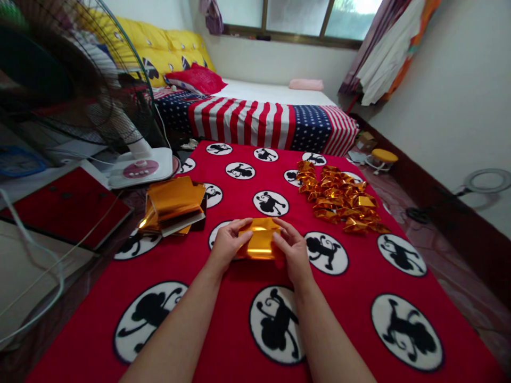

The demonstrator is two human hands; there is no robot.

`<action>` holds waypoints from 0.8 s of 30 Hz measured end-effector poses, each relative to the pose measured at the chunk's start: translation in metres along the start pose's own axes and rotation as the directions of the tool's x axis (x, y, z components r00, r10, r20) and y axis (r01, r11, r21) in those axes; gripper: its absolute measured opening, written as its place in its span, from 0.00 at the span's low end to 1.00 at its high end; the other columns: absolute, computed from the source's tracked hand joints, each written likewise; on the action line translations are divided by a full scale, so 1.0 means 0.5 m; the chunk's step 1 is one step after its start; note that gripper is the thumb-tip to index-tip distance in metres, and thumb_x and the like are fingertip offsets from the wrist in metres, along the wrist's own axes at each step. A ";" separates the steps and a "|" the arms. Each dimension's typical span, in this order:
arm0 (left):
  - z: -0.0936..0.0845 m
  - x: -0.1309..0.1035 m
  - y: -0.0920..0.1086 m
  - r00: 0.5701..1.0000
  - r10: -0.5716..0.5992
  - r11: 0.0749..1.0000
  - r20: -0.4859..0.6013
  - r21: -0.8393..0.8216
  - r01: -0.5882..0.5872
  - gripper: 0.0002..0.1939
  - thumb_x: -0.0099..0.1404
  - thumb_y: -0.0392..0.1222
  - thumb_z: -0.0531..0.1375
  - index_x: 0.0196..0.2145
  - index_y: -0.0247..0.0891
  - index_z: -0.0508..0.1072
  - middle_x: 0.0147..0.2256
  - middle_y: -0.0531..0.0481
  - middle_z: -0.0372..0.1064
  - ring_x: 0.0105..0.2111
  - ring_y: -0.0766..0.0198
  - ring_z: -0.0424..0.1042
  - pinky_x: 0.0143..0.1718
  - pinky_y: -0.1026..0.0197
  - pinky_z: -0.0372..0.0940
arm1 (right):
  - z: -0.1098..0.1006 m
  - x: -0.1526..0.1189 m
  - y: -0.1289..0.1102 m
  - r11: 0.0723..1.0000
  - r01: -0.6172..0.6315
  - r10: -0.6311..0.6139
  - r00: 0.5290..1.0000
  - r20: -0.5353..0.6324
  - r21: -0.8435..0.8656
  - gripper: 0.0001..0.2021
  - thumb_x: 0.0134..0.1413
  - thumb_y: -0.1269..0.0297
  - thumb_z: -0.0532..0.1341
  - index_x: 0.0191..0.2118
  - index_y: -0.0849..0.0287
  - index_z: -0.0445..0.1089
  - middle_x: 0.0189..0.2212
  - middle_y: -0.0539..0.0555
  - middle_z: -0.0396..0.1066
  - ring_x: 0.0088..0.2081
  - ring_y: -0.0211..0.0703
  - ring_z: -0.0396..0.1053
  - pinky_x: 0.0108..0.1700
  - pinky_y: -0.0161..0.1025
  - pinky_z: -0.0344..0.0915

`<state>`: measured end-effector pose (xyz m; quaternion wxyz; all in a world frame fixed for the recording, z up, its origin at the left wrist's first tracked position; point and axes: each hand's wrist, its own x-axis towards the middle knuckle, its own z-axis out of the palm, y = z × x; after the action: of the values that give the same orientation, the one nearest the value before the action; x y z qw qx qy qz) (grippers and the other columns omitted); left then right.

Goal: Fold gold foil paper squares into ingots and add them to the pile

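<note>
A sheet of shiny gold foil paper (259, 242) is held between my two hands over the red cloth with monkey prints. My left hand (229, 240) pinches its left side, thumb on the near face and fingers along the top edge. My right hand (294, 247) grips the right side in the same way. The paper looks bent or folded across its width. To the left lies a stack of gold foil sheets (175, 202), some showing pale undersides. At the right sits a pile of folded gold foil pieces (339, 199), several of them, with pointed ends.
An electric fan (139, 165) stands at the left beside a red-topped cabinet (67, 205). Beyond the red cloth (223, 330) is a bed with a stars-and-stripes cover (247, 122). A yellow stool (384, 155) and a ring light (487, 181) are at the right.
</note>
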<state>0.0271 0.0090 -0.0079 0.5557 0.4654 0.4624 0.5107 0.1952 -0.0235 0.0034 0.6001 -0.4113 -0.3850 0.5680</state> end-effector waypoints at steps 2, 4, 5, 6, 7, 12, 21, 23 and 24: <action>-0.001 0.002 -0.003 1.000 0.007 1.000 0.014 -0.003 -0.007 0.26 0.48 0.41 0.70 0.47 0.34 0.77 0.47 0.41 0.74 0.46 0.55 0.73 0.48 0.57 0.67 | -0.003 0.002 0.002 0.999 -0.037 0.037 0.999 0.012 -0.016 0.19 0.45 0.62 0.70 0.47 0.53 0.75 0.43 0.52 0.76 0.42 0.45 0.74 0.44 0.40 0.71; -0.002 0.002 -0.003 0.999 0.020 1.000 0.036 -0.010 -0.020 0.28 0.47 0.40 0.70 0.48 0.35 0.77 0.48 0.42 0.73 0.48 0.55 0.72 0.49 0.56 0.67 | -0.006 0.004 0.005 0.998 -0.058 0.058 0.998 0.006 -0.021 0.20 0.42 0.64 0.71 0.45 0.53 0.76 0.43 0.53 0.76 0.42 0.46 0.74 0.44 0.41 0.72; -0.002 0.002 -0.003 0.999 0.032 0.999 0.042 -0.003 -0.032 0.28 0.47 0.39 0.70 0.48 0.35 0.77 0.48 0.43 0.73 0.47 0.55 0.73 0.49 0.56 0.67 | -0.008 0.005 0.007 0.998 -0.061 0.061 0.998 0.000 -0.018 0.20 0.41 0.65 0.72 0.45 0.53 0.76 0.43 0.53 0.76 0.43 0.47 0.74 0.44 0.41 0.72; -0.002 0.002 -0.002 0.998 0.049 0.999 0.042 0.015 -0.049 0.28 0.47 0.39 0.70 0.48 0.35 0.77 0.46 0.43 0.73 0.47 0.56 0.73 0.49 0.56 0.68 | -0.009 0.005 0.008 0.998 -0.060 0.060 0.998 -0.006 -0.014 0.20 0.40 0.65 0.72 0.44 0.53 0.76 0.44 0.53 0.76 0.44 0.47 0.74 0.45 0.41 0.72; -0.002 0.002 -0.001 0.997 0.069 0.997 0.036 0.040 -0.070 0.27 0.48 0.39 0.70 0.47 0.36 0.77 0.45 0.44 0.73 0.46 0.57 0.73 0.48 0.57 0.68 | -0.010 0.006 0.010 0.998 -0.056 0.056 0.998 -0.009 -0.012 0.20 0.40 0.66 0.72 0.44 0.53 0.76 0.44 0.53 0.76 0.44 0.47 0.74 0.44 0.40 0.72; -0.007 0.005 -0.007 0.990 0.144 0.977 0.009 0.158 -0.144 0.20 0.51 0.40 0.68 0.44 0.37 0.79 0.41 0.46 0.73 0.44 0.59 0.73 0.46 0.60 0.67 | -0.009 0.007 0.012 0.998 -0.035 0.034 0.999 -0.035 -0.051 0.18 0.42 0.65 0.71 0.44 0.55 0.76 0.44 0.54 0.76 0.41 0.45 0.74 0.38 0.37 0.72; -0.012 0.006 -0.010 0.981 0.191 0.954 0.019 0.230 -0.191 0.16 0.53 0.41 0.68 0.42 0.38 0.81 0.36 0.48 0.72 0.38 0.62 0.72 0.38 0.64 0.67 | -0.006 0.010 0.008 0.997 0.011 -0.015 0.999 -0.052 -0.082 0.14 0.42 0.65 0.71 0.39 0.56 0.76 0.37 0.52 0.77 0.39 0.43 0.74 0.41 0.37 0.71; -0.012 0.005 -0.004 0.976 0.217 0.936 0.032 0.277 -0.217 0.15 0.55 0.41 0.68 0.41 0.39 0.81 0.35 0.48 0.72 0.37 0.62 0.71 0.37 0.65 0.66 | -0.007 0.011 0.009 0.995 0.020 -0.026 0.997 -0.070 -0.097 0.13 0.41 0.65 0.71 0.37 0.57 0.76 0.35 0.52 0.78 0.37 0.42 0.74 0.40 0.37 0.71; -0.012 0.005 -0.001 0.973 0.228 0.929 0.041 0.290 -0.230 0.14 0.55 0.42 0.67 0.41 0.39 0.81 0.34 0.48 0.72 0.36 0.63 0.71 0.37 0.65 0.66 | -0.007 0.011 0.010 0.995 0.021 -0.030 0.996 -0.080 -0.101 0.13 0.41 0.65 0.72 0.37 0.57 0.76 0.34 0.52 0.78 0.36 0.42 0.74 0.40 0.37 0.71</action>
<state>0.0214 0.0115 -0.0091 0.4189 0.5950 0.4735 0.4963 0.1971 -0.0183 -0.0025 0.6012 -0.4587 -0.3932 0.5230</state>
